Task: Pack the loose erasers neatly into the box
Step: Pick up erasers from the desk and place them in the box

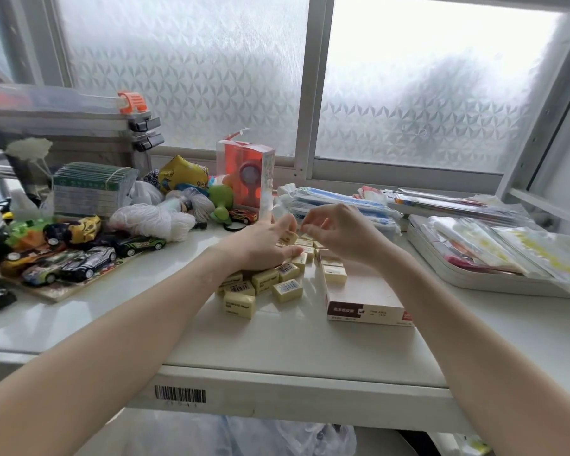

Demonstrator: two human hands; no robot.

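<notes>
While my left hand [264, 245] is resting on the pile of loose erasers [267, 284], its grip is pinching one eraser [288, 238] between thumb and fingers. My right hand [339, 233] is hovering just above the far end of the eraser box [362, 291]; its grip is curling, fingertips drawn together, and I cannot tell whether anything is sitting between them. The box is lying on the white counter [293, 343], open on top, with a few erasers already sitting in its far end and bare cardboard toward me. Loose erasers are crowding its left wall and spreading toward my left wrist. Between the pile and the counter's front edge I am seeing open surface. To the left, toy cars [89, 258] on a board and a ball of white yarn [155, 222] are closing in. To the right, a white tray [448, 274] of plastic packets is sitting near the box. Behind my hands, an orange toy package [247, 179] is standing upright.
</notes>
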